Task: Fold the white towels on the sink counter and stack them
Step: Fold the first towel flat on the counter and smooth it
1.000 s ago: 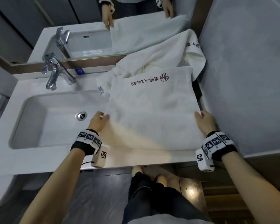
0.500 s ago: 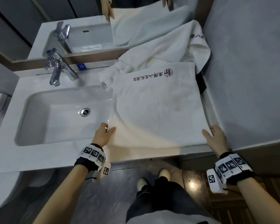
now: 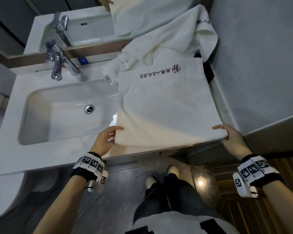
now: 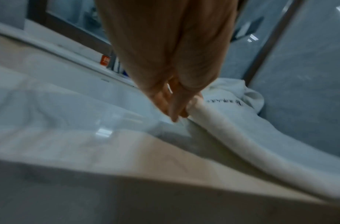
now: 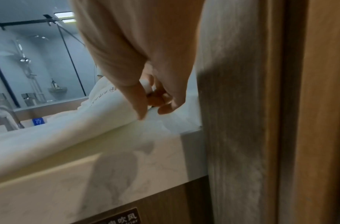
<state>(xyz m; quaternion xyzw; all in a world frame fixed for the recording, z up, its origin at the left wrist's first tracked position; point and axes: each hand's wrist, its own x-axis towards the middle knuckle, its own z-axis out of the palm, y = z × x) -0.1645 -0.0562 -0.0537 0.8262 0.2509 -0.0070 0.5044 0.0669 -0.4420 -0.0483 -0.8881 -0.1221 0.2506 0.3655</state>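
A white towel (image 3: 166, 105) with dark red printed characters lies spread over the right part of the sink counter (image 3: 46, 157). My left hand (image 3: 108, 137) pinches its near left corner, lifted off the counter, and the left wrist view shows the fingers (image 4: 174, 109) on the towel's rolled edge (image 4: 232, 136). My right hand (image 3: 227, 134) pinches the near right corner by the wall, with the towel (image 5: 73, 130) curled between thumb and fingers. A second white towel (image 3: 172, 46) lies crumpled behind it against the mirror.
The basin (image 3: 66, 112) with its drain (image 3: 89, 109) lies left of the towel, and the chrome faucet (image 3: 59, 59) stands behind it. A grey wall (image 3: 260, 56) closes the right side. A dark object (image 3: 208, 71) sits between towel and wall. My feet stand below the counter edge.
Both hands have drawn the towel's near edge toward the counter's front and raised it slightly. The towel has slid closer to me.
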